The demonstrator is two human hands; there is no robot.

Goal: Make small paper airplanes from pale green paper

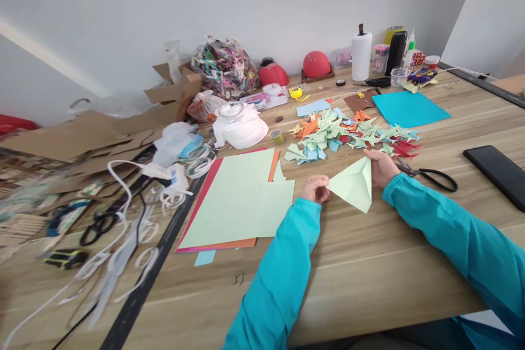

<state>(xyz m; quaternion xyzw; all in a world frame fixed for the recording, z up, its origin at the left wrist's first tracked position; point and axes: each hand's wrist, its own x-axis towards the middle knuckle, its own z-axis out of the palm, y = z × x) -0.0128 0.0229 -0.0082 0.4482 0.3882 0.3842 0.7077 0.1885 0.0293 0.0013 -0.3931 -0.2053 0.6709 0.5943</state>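
A pale green folded paper (355,185) lies on the wooden table (369,262) between my hands. My left hand (315,188) pinches its left corner with the fingers closed. My right hand (382,167) presses on its upper right edge, fingers curled over the fold. Both arms wear teal sleeves. Just beyond the paper sits a heap of several folded paper shapes (348,136) in green, orange, blue and red.
A stack of coloured sheets (233,202) lies left of my hands. Black scissors (432,176) and a dark phone (498,172) lie to the right. A blue sheet (410,108), paper towel roll (361,56), bottles, bags and cardboard clutter the back and left.
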